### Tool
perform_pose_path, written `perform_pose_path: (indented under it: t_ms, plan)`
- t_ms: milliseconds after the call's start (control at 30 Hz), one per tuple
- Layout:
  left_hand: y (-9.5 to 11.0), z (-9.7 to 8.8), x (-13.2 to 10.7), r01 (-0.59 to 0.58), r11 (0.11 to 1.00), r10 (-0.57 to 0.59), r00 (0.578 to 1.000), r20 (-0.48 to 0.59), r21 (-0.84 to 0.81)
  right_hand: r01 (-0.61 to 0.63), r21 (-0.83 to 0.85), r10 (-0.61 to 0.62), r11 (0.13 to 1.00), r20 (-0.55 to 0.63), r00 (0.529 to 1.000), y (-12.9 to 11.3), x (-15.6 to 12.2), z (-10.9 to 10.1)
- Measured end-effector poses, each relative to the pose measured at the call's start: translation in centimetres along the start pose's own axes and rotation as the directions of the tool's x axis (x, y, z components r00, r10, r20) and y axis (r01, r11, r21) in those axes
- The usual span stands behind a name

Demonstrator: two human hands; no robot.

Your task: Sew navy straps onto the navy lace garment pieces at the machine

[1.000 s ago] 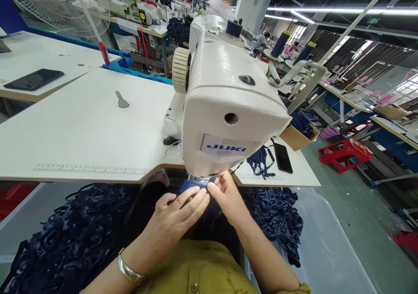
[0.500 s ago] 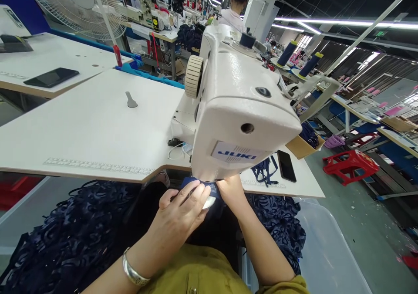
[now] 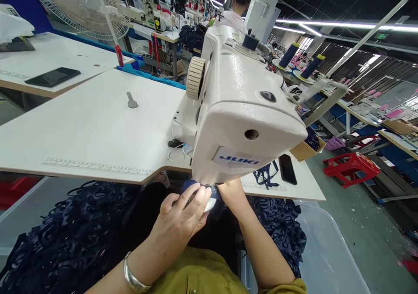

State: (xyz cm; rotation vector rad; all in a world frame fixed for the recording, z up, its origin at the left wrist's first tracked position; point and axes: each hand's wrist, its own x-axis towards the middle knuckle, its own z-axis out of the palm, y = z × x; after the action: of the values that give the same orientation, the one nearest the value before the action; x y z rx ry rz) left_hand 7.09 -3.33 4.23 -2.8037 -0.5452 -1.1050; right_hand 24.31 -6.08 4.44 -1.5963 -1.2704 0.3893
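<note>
At the front of a white JUKI sewing machine (image 3: pixel 251 111), my left hand (image 3: pixel 183 213) has its fingers together, pressed on a strip of navy fabric (image 3: pixel 214 192). Part of a round white piece (image 3: pixel 210 204) shows beneath those fingers. My right hand (image 3: pixel 232 194) is at the right end of the strip, just under the machine head. The machine head hides its fingertips, so its grip does not show. The needle area is also out of sight behind the head.
Heaps of navy pieces lie left (image 3: pixel 65 237) and right (image 3: pixel 277 228) of my lap, the right heap beside a clear plastic bin (image 3: pixel 326 237). On the white table (image 3: pixel 98 124) are a grey metal piece (image 3: pixel 131 100), a phone (image 3: pixel 287 169) and navy strips (image 3: pixel 267 176).
Both hands keep nearly the same place on the fabric. The view has shifted slightly. White cloth now shows over the neighbouring table at far left.
</note>
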Motion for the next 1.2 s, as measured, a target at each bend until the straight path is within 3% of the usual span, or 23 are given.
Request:
perform_pose_path:
  t_ms: [500, 633, 800, 933, 1033, 1100, 1200]
  plan:
    - [0.3, 0.4, -0.3, 0.05, 0.999, -0.05, 0.999, -0.014, 0.003, 0.023, -0.014, -0.023, 1.0, 0.04, 0.999, 0.6, 0.2, 0.1]
    - [0.4, 0.8, -0.5, 0.071, 0.997, -0.07, 0.996, -0.057, 0.016, -0.01, -0.006, 0.009, 1.0, -0.041, 0.999, 0.7, -0.1, 0.6]
    - [0.4, 0.8, -0.6, 0.1, 0.995, -0.099, 0.993, -0.062, 0.011, -0.135, 0.105, 0.153, 0.985, -0.193, 0.969, 1.4, -1.2, 1.5]
    - [0.2, 0.8, -0.8, 0.086, 0.996, -0.086, 0.996, -0.039, 0.017, -0.252, 0.193, 0.303, 0.948, -0.313, 0.9, 4.2, -2.8, 2.5]
    - [0.1, 0.7, -0.8, 0.069, 0.998, -0.069, 0.997, -0.02, 0.01, -0.339, 0.288, 0.423, 0.896, -0.317, 0.849, 7.7, -4.3, 3.5]
    - [0.0, 0.7, -0.7, 0.04, 0.999, -0.04, 0.999, -0.001, 0.007, -0.391, 0.338, 0.482, 0.856, -0.248, 0.84, 10.0, -5.3, 4.4]
    - [-0.2, 0.5, -0.6, -0.018, 1.0, 0.018, 0.999, 0.026, 0.012, -0.463, 0.39, 0.51, 0.796, -0.02, 0.86, 12.1, -6.8, 5.9]
